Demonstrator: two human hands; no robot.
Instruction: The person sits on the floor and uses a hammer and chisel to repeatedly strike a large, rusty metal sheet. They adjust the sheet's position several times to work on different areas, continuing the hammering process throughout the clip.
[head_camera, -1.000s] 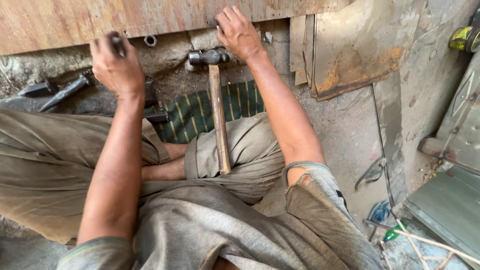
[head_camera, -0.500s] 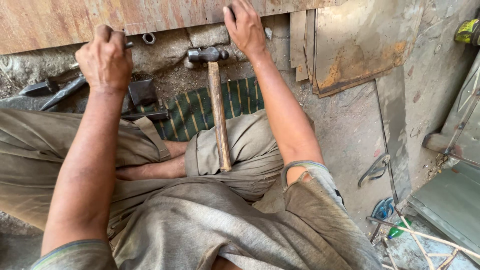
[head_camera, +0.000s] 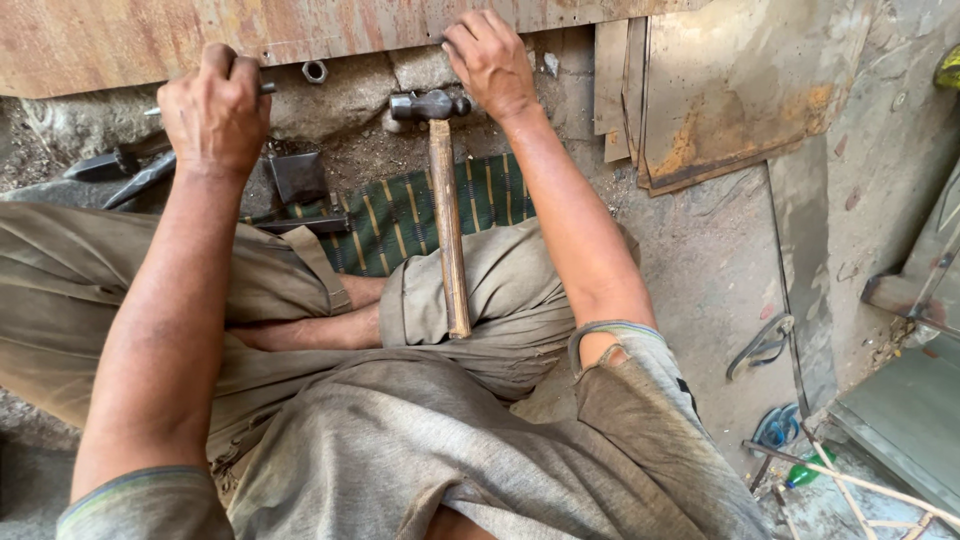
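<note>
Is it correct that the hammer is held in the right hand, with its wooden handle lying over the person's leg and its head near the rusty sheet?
Not quite. In the head view no hand holds the hammer: it lies free, handle over the leg, head near the rusty sheet. The right hand rests on the sheet's lower edge, above the hammer head. The left hand is closed around a thin metal rod.

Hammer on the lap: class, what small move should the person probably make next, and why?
Probably bring the right hand down to the hammer. The left hand grips a thin metal rod against the rusty sheet, and the hammer lies unheld nearby.
</note>
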